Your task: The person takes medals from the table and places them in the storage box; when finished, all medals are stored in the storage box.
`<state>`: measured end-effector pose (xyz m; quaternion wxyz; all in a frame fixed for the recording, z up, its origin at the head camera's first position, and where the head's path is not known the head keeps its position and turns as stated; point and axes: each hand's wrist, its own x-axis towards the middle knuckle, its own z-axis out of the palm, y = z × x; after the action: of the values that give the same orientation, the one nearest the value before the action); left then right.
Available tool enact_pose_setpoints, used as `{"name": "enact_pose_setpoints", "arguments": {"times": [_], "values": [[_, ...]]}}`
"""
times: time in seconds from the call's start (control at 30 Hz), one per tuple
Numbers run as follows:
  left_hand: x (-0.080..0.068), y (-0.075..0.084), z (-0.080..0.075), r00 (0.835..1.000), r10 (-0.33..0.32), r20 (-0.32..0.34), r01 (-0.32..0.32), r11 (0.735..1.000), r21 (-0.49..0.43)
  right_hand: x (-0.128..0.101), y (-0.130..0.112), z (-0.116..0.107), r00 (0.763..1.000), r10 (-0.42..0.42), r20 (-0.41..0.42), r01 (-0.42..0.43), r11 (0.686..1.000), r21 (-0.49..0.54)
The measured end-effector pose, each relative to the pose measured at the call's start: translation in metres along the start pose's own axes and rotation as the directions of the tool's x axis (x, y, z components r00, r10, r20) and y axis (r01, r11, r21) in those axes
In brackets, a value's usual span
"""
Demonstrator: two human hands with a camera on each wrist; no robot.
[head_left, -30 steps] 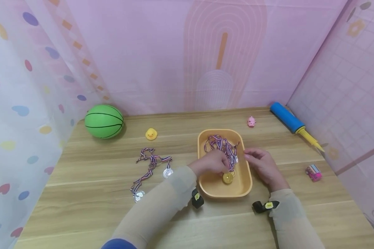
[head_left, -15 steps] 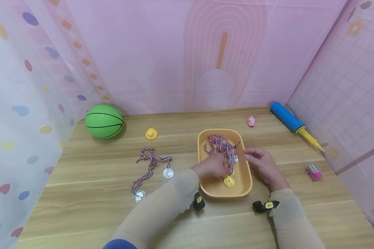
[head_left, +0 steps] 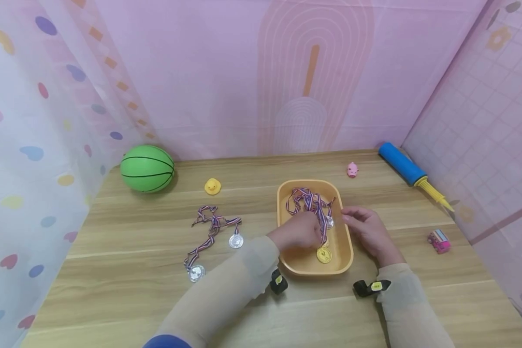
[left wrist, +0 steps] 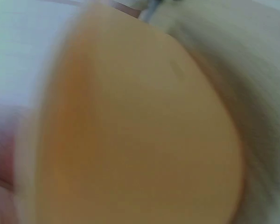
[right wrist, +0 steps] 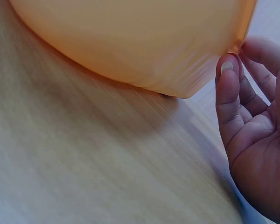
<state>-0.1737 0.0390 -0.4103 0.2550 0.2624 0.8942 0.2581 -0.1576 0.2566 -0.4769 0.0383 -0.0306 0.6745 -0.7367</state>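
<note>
An orange tray (head_left: 345,241) stands on the wooden table and holds medals on striped ribbons (head_left: 306,200). My left hand (head_left: 302,234) is inside the tray and pinches one ribbon, with its gold medal (head_left: 324,254) lying at the near end. A silver medal (head_left: 329,222) lies beside it. My right hand (head_left: 365,229) holds the tray's right rim, fingertips (right wrist: 227,67) against the tray wall (right wrist: 140,42). The left wrist view is blurred and shows only the orange tray (left wrist: 140,140).
Two silver medals (head_left: 236,240) (head_left: 196,273) with tangled ribbons lie left of the tray. A green ball (head_left: 147,168), a yellow duck (head_left: 212,186), a pink pig (head_left: 352,169), a blue pump (head_left: 402,164) and a toy car (head_left: 438,240) sit around the table. Pink walls close it in.
My left hand has drawn the ribbon slightly towards me, and the gold medal has slid nearer the tray's front end. The right hand stays on the rim.
</note>
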Motion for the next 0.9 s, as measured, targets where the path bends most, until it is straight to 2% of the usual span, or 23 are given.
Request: {"name": "enact_pose_setpoints", "arguments": {"times": [0.2, 0.27, 0.37, 0.53, 0.67, 0.77, 0.9], "values": [[-0.015, 0.011, -0.019, 0.994, 0.059, -0.093, -0.061, 0.998, -0.019, -0.001, -0.001, 0.0, 1.0, -0.001, 0.001, 0.001, 1.0, 0.002], [-0.021, 0.009, -0.025, 0.989, 0.072, -0.127, -0.077, 0.996, -0.038, -0.001, 0.0, 0.001, 1.0, -0.001, -0.001, 0.001, 1.0, -0.001], [-0.034, 0.002, -0.035, 0.984, 0.061, -0.166, -0.083, 0.989, -0.127, -0.001, 0.0, 0.002, 1.0, 0.001, -0.011, -0.001, 1.0, -0.014], [-0.06, -0.023, -0.053, 0.973, -0.006, -0.229, -0.064, 0.953, -0.295, 0.0, 0.0, 0.002, 1.0, 0.01, -0.01, -0.011, 1.0, -0.026], [-0.08, -0.051, -0.061, 0.957, -0.053, -0.285, -0.058, 0.928, -0.369, 0.0, -0.002, 0.002, 1.0, 0.022, -0.013, -0.022, 0.999, -0.025], [-0.094, -0.073, -0.061, 0.936, -0.104, -0.337, -0.031, 0.928, -0.372, -0.001, -0.003, 0.002, 1.0, 0.027, -0.015, -0.028, 0.999, -0.037], [-0.108, -0.1, -0.053, 0.895, -0.167, -0.414, 0.031, 0.948, -0.316, -0.002, -0.003, 0.002, 0.999, 0.033, -0.024, -0.034, 0.998, -0.053]]}}
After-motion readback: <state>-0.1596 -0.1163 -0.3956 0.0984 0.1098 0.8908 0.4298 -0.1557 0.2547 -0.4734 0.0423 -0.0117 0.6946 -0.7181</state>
